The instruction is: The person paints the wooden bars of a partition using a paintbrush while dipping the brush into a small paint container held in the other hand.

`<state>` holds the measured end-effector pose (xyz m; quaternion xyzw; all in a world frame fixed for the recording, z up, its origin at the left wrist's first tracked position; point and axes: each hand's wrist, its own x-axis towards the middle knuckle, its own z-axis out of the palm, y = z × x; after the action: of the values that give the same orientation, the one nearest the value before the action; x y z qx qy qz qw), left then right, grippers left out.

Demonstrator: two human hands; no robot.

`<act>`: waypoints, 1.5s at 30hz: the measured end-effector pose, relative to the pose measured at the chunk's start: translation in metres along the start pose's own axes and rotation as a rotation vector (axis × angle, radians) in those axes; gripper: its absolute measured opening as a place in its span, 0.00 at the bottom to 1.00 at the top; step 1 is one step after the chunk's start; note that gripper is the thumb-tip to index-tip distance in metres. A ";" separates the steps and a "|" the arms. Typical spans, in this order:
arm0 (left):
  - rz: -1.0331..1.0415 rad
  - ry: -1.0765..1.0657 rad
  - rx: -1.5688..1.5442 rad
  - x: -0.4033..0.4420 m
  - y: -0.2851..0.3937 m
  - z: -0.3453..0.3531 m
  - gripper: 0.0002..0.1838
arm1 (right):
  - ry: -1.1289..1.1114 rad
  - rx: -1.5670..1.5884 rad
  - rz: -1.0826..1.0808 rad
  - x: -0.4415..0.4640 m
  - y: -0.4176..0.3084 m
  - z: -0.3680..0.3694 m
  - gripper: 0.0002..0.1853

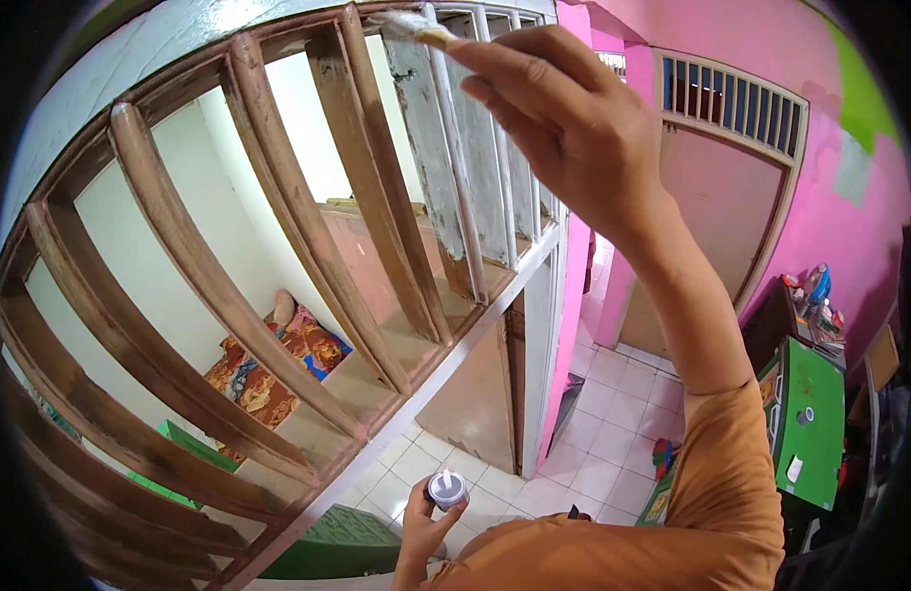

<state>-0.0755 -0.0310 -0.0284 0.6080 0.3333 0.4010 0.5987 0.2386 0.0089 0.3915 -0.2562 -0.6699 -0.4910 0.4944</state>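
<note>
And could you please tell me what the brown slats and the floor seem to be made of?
Brown slats: probably wood with a patchy finish, judging by streaky, mottled surfaces. Floor: apparently glazed ceramic tile, given the pale, shiny squares and visible joints.

The right hand (588, 118) holds a brush (416, 27) at the slats (376, 177), the left hand (426, 520) a small cup (447, 491).

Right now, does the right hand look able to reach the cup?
Probably yes, if lowered: the right hand is raised by the slats with a brush, but nothing visible blocks the way to the cup in the left hand.
</note>
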 end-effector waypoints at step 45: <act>-0.060 0.011 0.112 0.011 0.027 0.022 0.34 | 0.117 0.036 0.059 0.000 0.014 0.036 0.11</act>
<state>-0.0531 -0.0325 0.0001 0.6281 0.3765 0.3671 0.5736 0.2356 0.0473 0.3962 -0.2379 -0.6408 -0.4782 0.5515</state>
